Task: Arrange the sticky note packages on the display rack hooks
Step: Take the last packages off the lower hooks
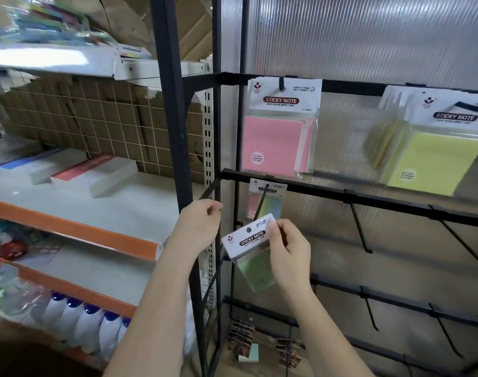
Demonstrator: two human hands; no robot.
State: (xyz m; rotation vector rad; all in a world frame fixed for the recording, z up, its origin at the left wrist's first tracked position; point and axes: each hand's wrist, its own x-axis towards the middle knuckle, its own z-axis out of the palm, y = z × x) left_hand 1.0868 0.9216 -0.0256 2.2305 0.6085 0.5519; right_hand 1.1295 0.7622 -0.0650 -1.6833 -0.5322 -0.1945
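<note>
My right hand (289, 254) pinches the white header of a green sticky note package (252, 251), held tilted just below the tip of a black hook (261, 204) on the rack's second bar (368, 198). A pastel striped package (267, 205) hangs at the back of that hook. My left hand (201, 225) is closed around the rack's black side strut at the bar's left end. On the top bar hang pink packages (278, 131) and yellow packages (433, 148).
Bare black hooks (361, 227) jut from the second and third bars to the right. More packages hang low on the rack (240, 336). To the left, orange-edged shelves (77, 232) carry boxes and white bottles (85, 325). A ribbed translucent panel backs the rack.
</note>
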